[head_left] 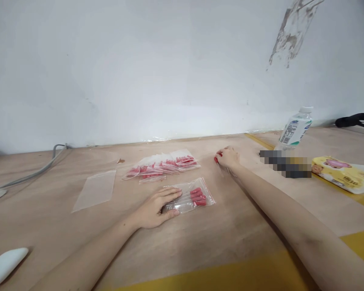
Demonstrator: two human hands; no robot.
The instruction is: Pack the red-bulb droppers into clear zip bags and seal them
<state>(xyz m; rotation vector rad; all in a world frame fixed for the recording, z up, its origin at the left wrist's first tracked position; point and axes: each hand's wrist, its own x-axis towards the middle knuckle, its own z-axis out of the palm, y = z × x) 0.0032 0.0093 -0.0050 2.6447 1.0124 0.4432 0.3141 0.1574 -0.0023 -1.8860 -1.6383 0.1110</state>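
Observation:
My left hand (159, 206) lies with its fingers stretched out on the near end of a clear zip bag (182, 204). Several short red cylinder-shaped pieces (197, 197) are grouped inside the bag near its red-lined zip end. Farther right, the fingers of my right hand (229, 157) are closed around a small red piece (216, 158), with clear plastic showing under the wrist. Its fingertips are partly hidden. Between and beyond the hands, a fanned row of filled zip bags (164, 165) with red contents rests on the table.
A flat translucent sheet or bag (95, 190) lies to the left. Grey cables (45, 167) run along the left side, and a white smooth object (7, 264) sits near left. On the right are a plastic bottle (295, 129), a blurred-out item and a yellow wipes pack (342, 173). A wall stands behind.

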